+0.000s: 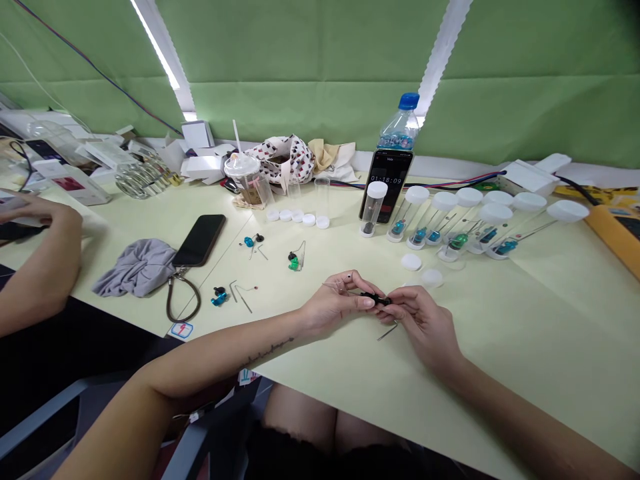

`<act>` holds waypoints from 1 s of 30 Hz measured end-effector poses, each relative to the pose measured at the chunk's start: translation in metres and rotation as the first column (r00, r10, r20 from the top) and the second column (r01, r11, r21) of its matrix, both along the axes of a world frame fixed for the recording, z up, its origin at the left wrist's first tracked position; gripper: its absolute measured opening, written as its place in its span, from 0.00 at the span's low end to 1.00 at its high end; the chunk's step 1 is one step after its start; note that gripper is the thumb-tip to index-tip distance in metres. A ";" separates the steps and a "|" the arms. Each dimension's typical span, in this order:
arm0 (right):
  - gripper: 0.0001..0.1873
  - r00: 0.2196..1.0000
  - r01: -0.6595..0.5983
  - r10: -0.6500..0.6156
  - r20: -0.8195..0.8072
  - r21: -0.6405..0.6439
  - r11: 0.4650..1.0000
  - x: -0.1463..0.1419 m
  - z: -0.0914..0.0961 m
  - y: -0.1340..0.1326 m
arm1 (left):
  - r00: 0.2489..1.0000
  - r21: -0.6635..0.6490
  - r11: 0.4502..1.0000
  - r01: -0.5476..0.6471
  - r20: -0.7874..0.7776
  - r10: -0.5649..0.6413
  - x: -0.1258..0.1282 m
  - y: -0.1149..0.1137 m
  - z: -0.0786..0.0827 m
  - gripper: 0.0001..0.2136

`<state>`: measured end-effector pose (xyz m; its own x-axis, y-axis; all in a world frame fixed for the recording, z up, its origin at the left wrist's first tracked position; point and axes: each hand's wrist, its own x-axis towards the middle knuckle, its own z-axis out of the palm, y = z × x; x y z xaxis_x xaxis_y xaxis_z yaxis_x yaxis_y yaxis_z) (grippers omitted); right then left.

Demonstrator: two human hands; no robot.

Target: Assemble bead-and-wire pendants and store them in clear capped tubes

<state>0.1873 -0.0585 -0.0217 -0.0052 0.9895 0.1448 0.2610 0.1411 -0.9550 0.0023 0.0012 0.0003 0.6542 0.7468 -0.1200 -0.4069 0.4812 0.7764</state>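
Observation:
Above the table, my left hand (345,303) pinches a small black part (374,298) between thumb and fingers. My right hand (425,327) closes its fingertips on the right end of that same part. Just under the right fingertips is a thin bent metal rod (387,331), like a hex key; whether it is held or lying on the table I cannot tell. Beyond my hands, a white cap (411,261) and a white-capped clear tube (431,278) lie on the table. To the left are a green-and-black part (293,261) and a blue-and-black part (219,297) with thin bent rods.
Several capped tubes (457,240) with coloured parts stand at right, by a phone timer (385,183) propped on a bottle (400,127). Empty tubes (323,200), a drink cup (246,177), another phone (200,240) and a grey scrunchie (135,267) are leftward. Another person's arm (45,260) rests far left.

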 end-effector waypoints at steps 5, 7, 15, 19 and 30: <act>0.10 1.000 0.015 -0.015 -0.024 -0.005 1.000 0.000 0.000 0.000 | 1.000 0.016 1.000 0.012 0.010 -0.012 0.001 -0.001 0.002 0.13; 0.11 0.999 0.033 -0.033 -0.033 -0.009 0.999 0.000 0.000 0.000 | 1.000 0.025 1.000 0.010 -0.002 -0.010 0.000 0.000 0.002 0.13; 0.13 0.998 0.038 -0.039 -0.039 -0.016 0.999 0.001 0.000 -0.002 | 1.000 0.044 0.999 0.022 -0.009 -0.022 -0.001 0.001 -0.002 0.13; 0.12 0.999 0.042 -0.042 -0.022 -0.001 0.999 0.000 0.003 -0.003 | 0.998 0.032 0.998 0.055 0.006 -0.055 0.000 0.002 -0.002 0.13; 0.13 0.994 0.037 -0.046 0.096 0.096 0.995 0.000 0.011 0.000 | 0.998 0.065 0.998 0.019 -0.064 -0.015 0.001 -0.001 0.006 0.13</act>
<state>0.1877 -0.0586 -0.0106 0.0165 0.9712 0.2379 0.3603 0.2162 -0.9074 0.0030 0.0005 0.0059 0.6597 0.7431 -0.1126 -0.3483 0.4350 0.8303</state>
